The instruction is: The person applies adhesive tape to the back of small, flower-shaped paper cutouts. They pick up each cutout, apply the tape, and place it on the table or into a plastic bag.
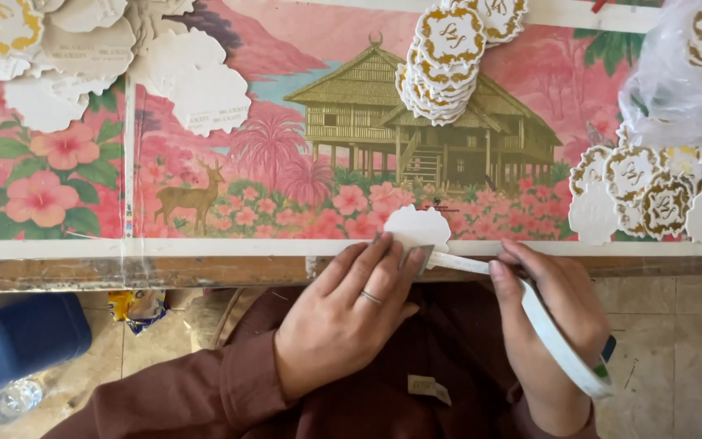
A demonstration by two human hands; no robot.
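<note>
My left hand (351, 313) presses a white scalloped paper tag (418, 226) against the near edge of the table (164, 260), fingers flat beside a strip of white tape. A ring sits on one finger. My right hand (550, 325) holds a roll of white double-sided tape (562, 345) and pulls its free end (457, 262) across to the tag. Both sleeves are dark maroon.
The tabletop carries a pink printed scene with a stilt house and a deer. Stacks of gold-edged scalloped tags (444, 61) lie behind, more at right (652, 195) beside a clear plastic bag (676, 73). Blank white tags (123, 73) lie upper left. A blue container (18, 341) stands on the floor.
</note>
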